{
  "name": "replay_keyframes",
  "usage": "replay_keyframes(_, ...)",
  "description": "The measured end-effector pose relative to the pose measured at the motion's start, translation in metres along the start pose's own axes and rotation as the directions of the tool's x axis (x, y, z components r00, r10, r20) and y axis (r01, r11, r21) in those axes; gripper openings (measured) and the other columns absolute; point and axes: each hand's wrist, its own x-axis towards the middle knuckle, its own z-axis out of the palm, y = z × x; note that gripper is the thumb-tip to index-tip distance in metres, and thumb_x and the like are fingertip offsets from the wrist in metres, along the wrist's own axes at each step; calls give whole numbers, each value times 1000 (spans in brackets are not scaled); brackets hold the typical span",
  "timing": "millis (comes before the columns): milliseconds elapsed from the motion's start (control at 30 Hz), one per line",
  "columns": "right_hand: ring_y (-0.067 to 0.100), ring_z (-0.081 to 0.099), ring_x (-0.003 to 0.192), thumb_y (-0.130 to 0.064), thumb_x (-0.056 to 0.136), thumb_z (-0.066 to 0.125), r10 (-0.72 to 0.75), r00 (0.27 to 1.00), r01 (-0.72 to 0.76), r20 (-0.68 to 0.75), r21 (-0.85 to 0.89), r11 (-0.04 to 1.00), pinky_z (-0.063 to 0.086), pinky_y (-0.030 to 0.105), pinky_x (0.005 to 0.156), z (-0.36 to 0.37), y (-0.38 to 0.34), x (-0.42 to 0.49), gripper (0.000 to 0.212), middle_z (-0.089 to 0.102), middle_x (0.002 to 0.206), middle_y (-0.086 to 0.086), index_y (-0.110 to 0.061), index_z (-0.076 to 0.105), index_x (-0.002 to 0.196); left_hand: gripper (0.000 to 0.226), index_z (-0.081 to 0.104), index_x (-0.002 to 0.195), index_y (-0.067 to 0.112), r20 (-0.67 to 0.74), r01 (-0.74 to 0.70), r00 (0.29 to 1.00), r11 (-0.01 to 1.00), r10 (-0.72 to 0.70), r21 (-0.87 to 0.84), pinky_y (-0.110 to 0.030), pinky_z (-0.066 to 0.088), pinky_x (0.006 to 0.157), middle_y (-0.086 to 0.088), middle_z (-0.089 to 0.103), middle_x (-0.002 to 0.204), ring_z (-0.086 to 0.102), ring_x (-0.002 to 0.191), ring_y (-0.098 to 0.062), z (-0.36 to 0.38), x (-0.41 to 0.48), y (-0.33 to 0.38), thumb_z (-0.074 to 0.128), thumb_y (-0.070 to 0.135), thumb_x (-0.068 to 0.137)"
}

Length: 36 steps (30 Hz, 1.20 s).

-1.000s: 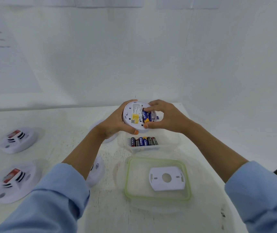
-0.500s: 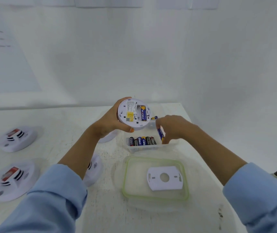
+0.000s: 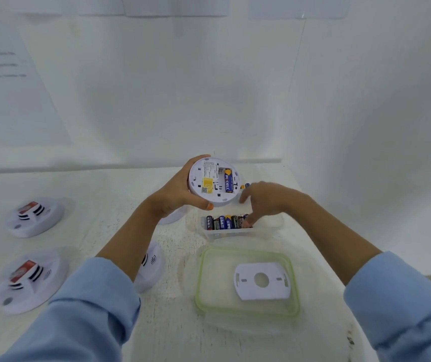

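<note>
Above the white bench (image 3: 110, 205), mid-frame, the left hand (image 3: 176, 197) grips the likely light, rigid smoke detector (image 3: 213, 182) by its rim, while the right hand (image 3: 264, 202) dips among small, probably slick batteries (image 3: 223, 222) below, best pinched mid-barrel, though I cannot tell whether it holds one.

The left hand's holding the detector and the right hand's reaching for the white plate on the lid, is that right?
Not quite. The left hand does hold the detector, but the right hand is not at the plate on the lid; its fingers reach into the box of batteries behind it. The head view shows this.
</note>
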Motion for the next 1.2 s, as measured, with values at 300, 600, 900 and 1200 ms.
replay_keyframes(300,18,56,81,-29,84,65,45,851,215,-524,426,879,46,29,74,-21,-25,-11,30,58,95,4,-18,61,111,100,32,134,25,-1,-42,999,998,42,-41,-27,53,84,2,50,126,52,116,-17,4,5,2,75,-6,49)
replay_keyframes(600,20,53,73,-25,89,58,30,847,208,-531,383,900,40,22,56,-12,-32,-2,19,55,84,3,-10,55,101,101,31,134,25,-32,-51,998,995,48,-86,-26,54,81,2,50,123,53,112,-16,7,-1,-2,73,-9,48)
replay_keyframes(900,14,44,58,-16,86,56,128,820,159,-558,437,886,34,16,49,-11,-30,4,11,48,65,-3,-9,48,81,102,31,134,26,-5,-68,998,997,68,-46,-26,52,84,5,50,125,54,113,-10,17,1,-2,75,-8,49)
replay_keyframes(1200,16,40,67,-19,79,67,130,769,180,-626,407,895,31,20,55,-11,-30,-5,25,49,76,4,-11,44,77,102,31,135,27,15,-43,999,998,43,-37,-30,53,87,2,49,126,53,115,-15,18,0,-3,76,-7,49)
